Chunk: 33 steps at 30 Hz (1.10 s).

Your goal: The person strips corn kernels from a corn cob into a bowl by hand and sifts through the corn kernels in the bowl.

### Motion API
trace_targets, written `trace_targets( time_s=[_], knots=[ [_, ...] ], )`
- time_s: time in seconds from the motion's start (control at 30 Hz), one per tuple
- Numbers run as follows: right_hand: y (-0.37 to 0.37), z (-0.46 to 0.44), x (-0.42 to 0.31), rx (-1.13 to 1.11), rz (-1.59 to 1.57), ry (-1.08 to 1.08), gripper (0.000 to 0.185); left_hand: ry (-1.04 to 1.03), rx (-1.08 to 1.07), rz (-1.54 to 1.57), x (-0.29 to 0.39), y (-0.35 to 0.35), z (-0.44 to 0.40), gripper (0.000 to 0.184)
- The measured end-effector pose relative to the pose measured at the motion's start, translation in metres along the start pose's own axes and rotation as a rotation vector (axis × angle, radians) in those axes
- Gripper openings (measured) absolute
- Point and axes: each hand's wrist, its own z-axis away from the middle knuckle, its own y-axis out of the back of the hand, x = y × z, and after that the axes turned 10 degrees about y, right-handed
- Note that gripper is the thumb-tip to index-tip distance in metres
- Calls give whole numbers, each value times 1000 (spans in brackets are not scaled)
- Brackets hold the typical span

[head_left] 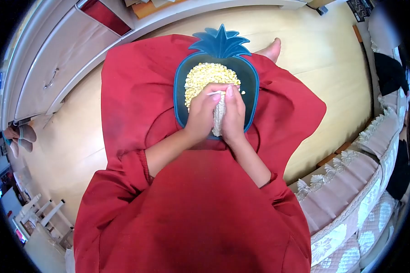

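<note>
Head view: pale cabinet (pixel 54 63) left, ruffled fabric (pixel 339 189) right; kernels (pixel 207 75) in a blue-rimmed bowl (pixel 176 84), partly screened by left hand (pixel 201 113) and right hand (pixel 233 116). Angled inward over the near side, with fingers wrapped around a corn cob (pixel 219 117).

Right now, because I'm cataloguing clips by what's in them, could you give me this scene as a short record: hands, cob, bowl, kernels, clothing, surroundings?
Hands: left hand and right hand both hold the cob between them
Cob: over the near part of the bowl; its visible lower part looks stripped
Bowl: dark blue-green, pineapple-shaped, leafy top at the far end
Kernels: loose yellow pile in the bowl, mostly left of centre
Clothing: red smock
Surroundings: pale floor, cabinet left, bed right
</note>
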Motion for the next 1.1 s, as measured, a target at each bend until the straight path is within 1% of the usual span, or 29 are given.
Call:
trace_targets(
  time_s=[0.03, 0.07, 0.17, 0.2, 0.3, 0.33, 0.4, 0.43, 0.5, 0.6, 0.63, 0.67, 0.77, 0.9, 0.97, 1.0, 1.1],
  knots=[
    [1, -1, 3, -4, 25, 20, 34, 1, -7, 9, -2, 0, 0, 35],
    [3, -1, 5, 7, 37, 9, 43, -28, -13, 24, -6, 0, -2, 34],
    [-1, -3, 9, 58, -43, -31, 52, -79, 4, 9, -7, 3, -6, 33],
    [1, -2, 7, -5, -17, -56, 54, -89, 14, -4, -7, 4, -8, 33],
    [-6, -5, -5, -143, 68, 127, 51, -72, -58, 123, -10, 7, -11, 29],
    [-4, -5, -6, -178, 80, 114, 51, -81, -55, 101, -10, 7, -12, 28],
    [-1, -5, 0, -167, 76, 110, 53, -100, -48, 57, -11, 6, -13, 27],
    [-1, -4, 3, -162, 74, 107, 55, -146, -34, 40, -13, 5, -14, 24],
    [-3, -4, 2, -132, 114, 124, 48, -236, -6, 7, -22, 4, -18, 20],
    [-7, 1, 8, -102, 235, 154, 41, -224, 73, -37, -25, 4, -20, 19],
    [-7, 2, 9, -95, 286, 165, 39, -206, 70, -18, -24, 4, -20, 19],
    [-7, 1, 8, -109, 263, 220, 37, -188, 67, 2, -22, 2, -19, 18],
    [-9, 1, 4, -112, 340, 256, 38, -184, 70, -25, -21, 1, -18, 19],
    [-7, 5, 10, -94, 412, 176, 38, -195, 83, -35, -21, 1, -17, 21],
    [-8, 5, 6, -109, 433, 153, 39, -154, 114, 11, -23, 1, -17, 22],
    [-8, 5, 8, -106, 439, 187, 39, -133, 129, 35, -23, 0, -17, 23],
    [-9, 4, 13, -103, 443, 264, 40, -75, 77, 66, -15, 3, -15, 24]
  ],
)
